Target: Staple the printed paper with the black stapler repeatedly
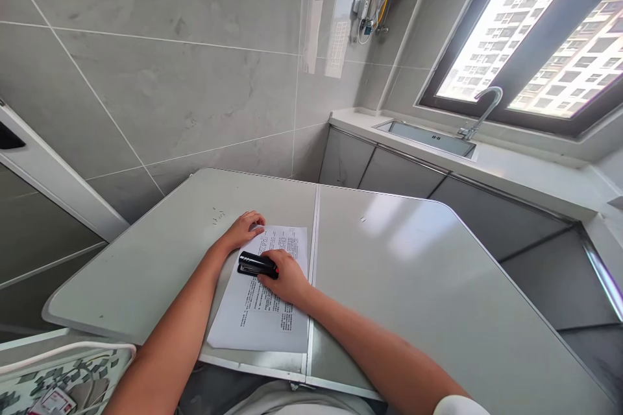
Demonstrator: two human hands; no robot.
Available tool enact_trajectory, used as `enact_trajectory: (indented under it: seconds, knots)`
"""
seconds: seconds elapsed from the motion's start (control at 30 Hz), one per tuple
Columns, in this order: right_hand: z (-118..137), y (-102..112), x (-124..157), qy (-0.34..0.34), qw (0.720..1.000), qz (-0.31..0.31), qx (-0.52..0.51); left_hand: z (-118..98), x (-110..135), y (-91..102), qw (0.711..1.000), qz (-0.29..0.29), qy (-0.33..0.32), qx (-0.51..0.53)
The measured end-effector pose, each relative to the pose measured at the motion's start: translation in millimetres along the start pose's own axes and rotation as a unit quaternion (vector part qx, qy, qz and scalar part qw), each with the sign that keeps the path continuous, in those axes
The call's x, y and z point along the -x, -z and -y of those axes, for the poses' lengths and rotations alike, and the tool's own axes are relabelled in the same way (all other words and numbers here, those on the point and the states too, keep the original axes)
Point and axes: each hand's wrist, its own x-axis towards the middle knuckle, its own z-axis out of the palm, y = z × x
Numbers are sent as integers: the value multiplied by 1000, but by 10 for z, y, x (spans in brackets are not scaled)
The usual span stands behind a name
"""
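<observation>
A printed stack of paper lies on the folding table, left of its centre seam. My left hand is at the upper left corner of the paper, with its fingers curled and thumb against the corner. Wrapped in my right hand is a black stapler, held over the left edge of the sheets with its nose pointing left. Whether the stapler's jaws have the paper between them cannot be made out.
Several loose staples lie beyond my left hand, and another small bit lies right of the seam. A white basket with boxes and cables stands at lower left. Behind are a counter with a sink and a tap.
</observation>
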Motion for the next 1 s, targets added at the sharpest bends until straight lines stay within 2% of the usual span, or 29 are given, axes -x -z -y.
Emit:
enact_trajectory:
  seconds: [0.23,0.53,0.67,0.77,0.83,0.87,0.9,0.97,1.0]
  knots:
    - [-29,-33,-2,9,1000,-10,14,-19,-4,-7,1000,0,-5,-9]
    - [-76,-66,6,-9,1000,-10,14,41,-50,-57,1000,-15,23,-9]
    - [-105,-29,-45,5,999,10,-35,61,-44,-69,1000,-17,16,-11]
    - [-215,265,-189,27,996,35,-81,61,-27,-72,1000,-14,17,-21]
    - [-381,636,-300,28,999,8,17,69,-19,-75,999,-11,20,-29]
    - [-498,855,-342,0,995,-9,100,76,-16,-77,999,-10,21,-32]
    - [-635,1081,-369,-56,981,-39,180,84,-14,-79,999,-8,22,-33]
    - [-942,1499,-370,-182,930,-107,300,98,-12,-87,999,-11,22,-31]
    - [-1094,1670,-347,-223,904,-128,341,104,-12,-92,999,-14,22,-29]
